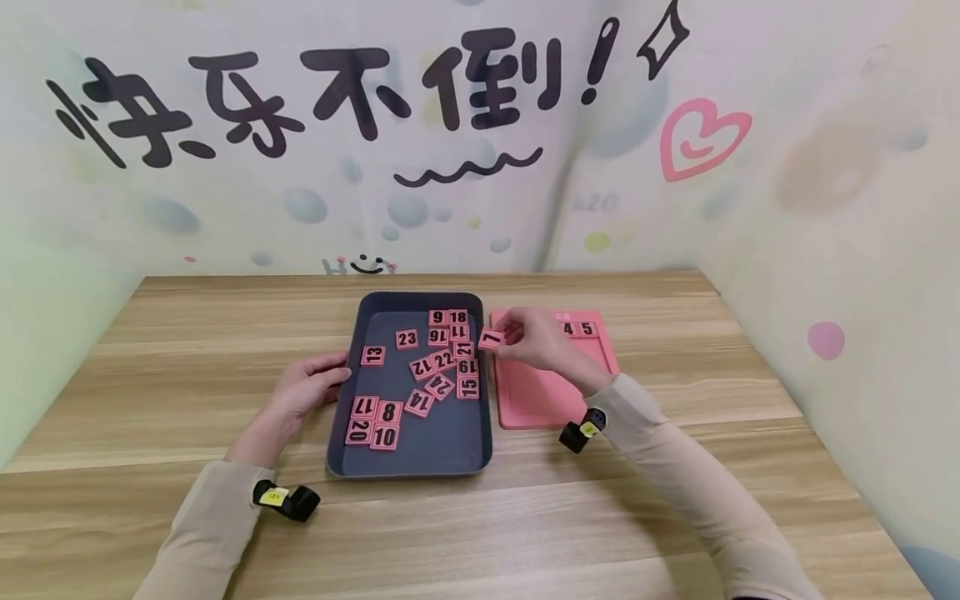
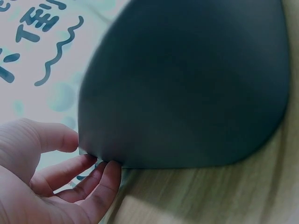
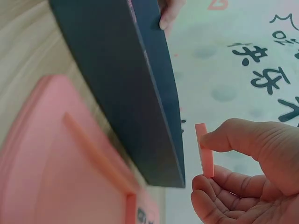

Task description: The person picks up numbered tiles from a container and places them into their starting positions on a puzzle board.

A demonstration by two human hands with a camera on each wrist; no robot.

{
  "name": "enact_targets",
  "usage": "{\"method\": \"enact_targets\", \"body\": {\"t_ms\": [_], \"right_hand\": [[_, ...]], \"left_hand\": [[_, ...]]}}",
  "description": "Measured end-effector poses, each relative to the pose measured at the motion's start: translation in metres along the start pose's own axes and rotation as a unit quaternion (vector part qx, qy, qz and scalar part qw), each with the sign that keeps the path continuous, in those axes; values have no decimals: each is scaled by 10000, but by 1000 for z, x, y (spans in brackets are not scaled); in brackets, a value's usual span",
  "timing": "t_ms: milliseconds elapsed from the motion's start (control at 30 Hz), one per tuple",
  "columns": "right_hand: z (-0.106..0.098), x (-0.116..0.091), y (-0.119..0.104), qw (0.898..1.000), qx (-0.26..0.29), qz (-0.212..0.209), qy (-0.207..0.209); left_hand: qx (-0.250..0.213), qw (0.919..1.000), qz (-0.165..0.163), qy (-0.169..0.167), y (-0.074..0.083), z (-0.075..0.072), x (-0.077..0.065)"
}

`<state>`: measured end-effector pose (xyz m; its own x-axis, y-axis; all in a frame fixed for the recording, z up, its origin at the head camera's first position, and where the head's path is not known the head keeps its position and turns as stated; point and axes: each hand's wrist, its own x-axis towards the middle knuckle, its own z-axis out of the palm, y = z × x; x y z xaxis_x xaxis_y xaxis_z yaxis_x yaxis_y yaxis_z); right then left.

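Observation:
A dark grey tray point(image 1: 408, 462) holds several pink number tiles, among them 13, 23, 8 and 10. At its left side my left hand point(image 1: 303, 385) grips the rim, thumb over the edge and fingers against the outer wall, as the left wrist view shows. My right hand point(image 1: 534, 337) pinches a pink number tile point(image 1: 491, 338), apparently a 7, between thumb and fingers above the gap by the tray's right rim. Below that hand lies a pink board point(image 1: 540, 400) with tiles 4 and 5 point(image 1: 587, 329) in its top row. The hand hides the row's left part.
The wooden table point(image 1: 247, 317) carries the tray and the board side by side, with only a narrow strip between them. Behind it stands a printed wall point(image 1: 480, 225). Each wrist bears a small black camera point(image 1: 288, 500).

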<state>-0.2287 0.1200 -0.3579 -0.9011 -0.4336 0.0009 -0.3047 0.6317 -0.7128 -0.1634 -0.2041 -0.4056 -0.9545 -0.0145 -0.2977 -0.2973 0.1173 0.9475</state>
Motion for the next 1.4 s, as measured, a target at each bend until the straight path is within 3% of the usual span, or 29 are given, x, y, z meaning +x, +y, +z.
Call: {"method": "enact_targets", "body": {"t_ms": [167, 667, 1133, 1400], "right_hand": [[-5, -8, 14, 9999, 19, 6, 106], [-17, -25, 53, 9980, -350, 475, 228], [-17, -21, 59, 9876, -761, 1342, 299], [-12, -11, 61, 9856, -870, 1430, 247]], "left_hand": [[-47, 10000, -23, -39, -4, -2, 3], [51, 9999, -112, -5, 6, 1, -4], [56, 9999, -139, -84, 8, 2, -4], [34, 9999, -121, -103, 7, 1, -4]]}}
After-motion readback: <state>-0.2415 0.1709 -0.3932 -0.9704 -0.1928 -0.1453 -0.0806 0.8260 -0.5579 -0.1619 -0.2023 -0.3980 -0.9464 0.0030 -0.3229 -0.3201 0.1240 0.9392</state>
